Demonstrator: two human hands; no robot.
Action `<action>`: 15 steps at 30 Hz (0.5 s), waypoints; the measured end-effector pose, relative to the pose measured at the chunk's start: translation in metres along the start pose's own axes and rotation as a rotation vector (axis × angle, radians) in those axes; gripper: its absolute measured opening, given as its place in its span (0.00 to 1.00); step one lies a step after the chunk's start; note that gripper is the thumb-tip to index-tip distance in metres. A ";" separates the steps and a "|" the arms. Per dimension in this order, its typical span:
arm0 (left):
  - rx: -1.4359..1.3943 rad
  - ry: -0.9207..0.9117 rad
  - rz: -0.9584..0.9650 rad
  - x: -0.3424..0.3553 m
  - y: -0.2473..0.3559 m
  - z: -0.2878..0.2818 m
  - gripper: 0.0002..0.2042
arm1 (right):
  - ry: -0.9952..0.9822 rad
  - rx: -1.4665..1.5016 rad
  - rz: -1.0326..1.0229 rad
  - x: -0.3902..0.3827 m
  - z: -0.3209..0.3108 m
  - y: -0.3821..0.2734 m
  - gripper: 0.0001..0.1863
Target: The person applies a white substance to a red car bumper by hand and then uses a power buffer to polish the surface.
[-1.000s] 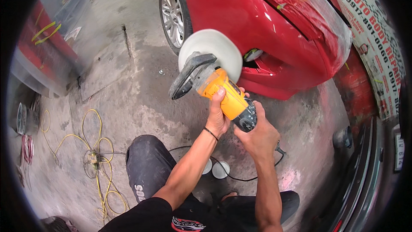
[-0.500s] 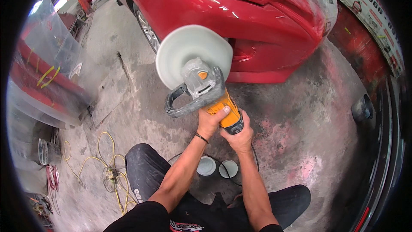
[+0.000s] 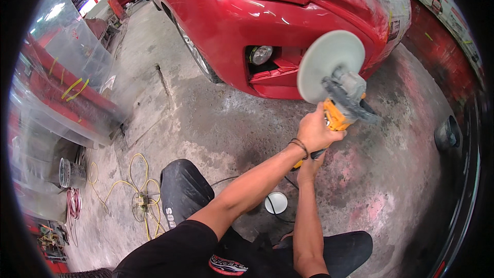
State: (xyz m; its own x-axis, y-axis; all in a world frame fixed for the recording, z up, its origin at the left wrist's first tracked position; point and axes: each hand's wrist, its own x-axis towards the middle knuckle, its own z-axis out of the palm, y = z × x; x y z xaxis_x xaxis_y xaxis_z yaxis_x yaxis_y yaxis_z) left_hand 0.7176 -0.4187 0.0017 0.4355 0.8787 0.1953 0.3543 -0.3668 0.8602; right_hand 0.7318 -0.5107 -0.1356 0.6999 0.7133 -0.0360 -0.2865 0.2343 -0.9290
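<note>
While I crouch on the concrete floor (image 3: 170, 123), my left hand (image 3: 315, 133) is wrapped around the body of the yellow polisher (image 3: 337, 104). My right hand (image 3: 309, 167) grips its rear end below. Its white foam pad (image 3: 329, 64) sits raised at the right, just before the red car's bumper (image 3: 242, 31).

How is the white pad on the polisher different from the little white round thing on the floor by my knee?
The polishing pad is far larger than the small white disc. The pad is held up in the air, tilted toward the red bumper; the disc lies flat on the concrete. Both are round and pale.
</note>
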 end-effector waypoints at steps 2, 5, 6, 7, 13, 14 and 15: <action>0.050 -0.042 -0.016 0.007 0.008 0.007 0.44 | -0.010 0.029 0.018 0.007 -0.005 0.001 0.41; 0.068 -0.039 -0.018 0.005 0.006 0.007 0.42 | -0.011 0.066 0.016 0.004 -0.008 0.005 0.42; 0.048 -0.023 -0.018 0.001 0.003 0.004 0.43 | -0.017 0.010 0.028 0.000 -0.007 0.006 0.42; 0.030 -0.005 -0.017 -0.006 -0.003 -0.001 0.43 | -0.024 -0.047 0.040 -0.007 -0.006 0.007 0.41; -0.054 0.116 -0.051 -0.053 -0.038 -0.047 0.39 | -0.167 -0.162 0.011 -0.042 0.010 0.020 0.53; -0.072 0.122 -0.059 -0.061 -0.048 -0.056 0.37 | -0.181 -0.122 0.016 -0.051 0.019 0.024 0.56; -0.093 0.123 -0.063 -0.067 -0.051 -0.066 0.34 | -0.190 -0.081 0.018 -0.058 0.024 0.030 0.59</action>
State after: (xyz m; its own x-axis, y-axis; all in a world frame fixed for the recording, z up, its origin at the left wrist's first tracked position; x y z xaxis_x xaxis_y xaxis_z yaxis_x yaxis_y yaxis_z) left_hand 0.6159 -0.4393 -0.0240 0.3085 0.9320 0.1905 0.2971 -0.2846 0.9114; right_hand 0.6671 -0.5289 -0.1521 0.5569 0.8305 0.0098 -0.2388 0.1714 -0.9558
